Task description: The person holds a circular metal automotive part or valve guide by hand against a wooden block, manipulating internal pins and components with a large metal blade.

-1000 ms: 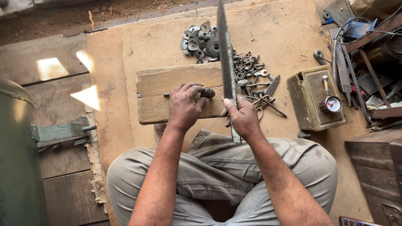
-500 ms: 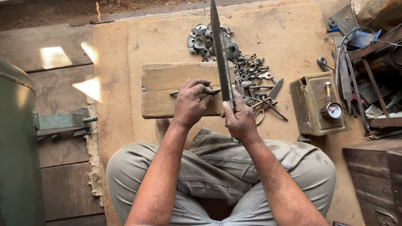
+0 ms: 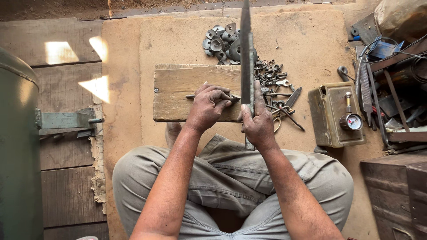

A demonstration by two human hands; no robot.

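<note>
Both hands sit at the centre of the head view, over a wooden block (image 3: pixel 187 91) that lies across the tan mat (image 3: pixel 307 40) in front of my crossed legs. My left hand (image 3: pixel 208 108) is curled shut around a thin dark metal tool (image 3: pixel 192 96), probably a small file or punch, whose tip pokes out to the left of my fingers and lies flat on the block. My right hand (image 3: pixel 258 122) is clamped around a long flat metal blade (image 3: pixel 246 53), held upright on edge; it runs from my palm straight up past the top of the frame, and its lower end shows just below my hand. The left hand's tool meets the blade just beside my right thumb, at the block's right end.

Upper centre, behind the blade, lies a heap of round metal washers and discs (image 3: pixel 220 42). Just right of the blade is a scatter of small keys and metal bits (image 3: pixel 271 75). Further right stands a worn brass-coloured box with a pressure gauge (image 3: pixel 351 121) on top. Along the right edge lie files and cables (image 3: pixel 367 89). At the left edge I see a green metal tank (image 3: pixel 18 146).
</note>
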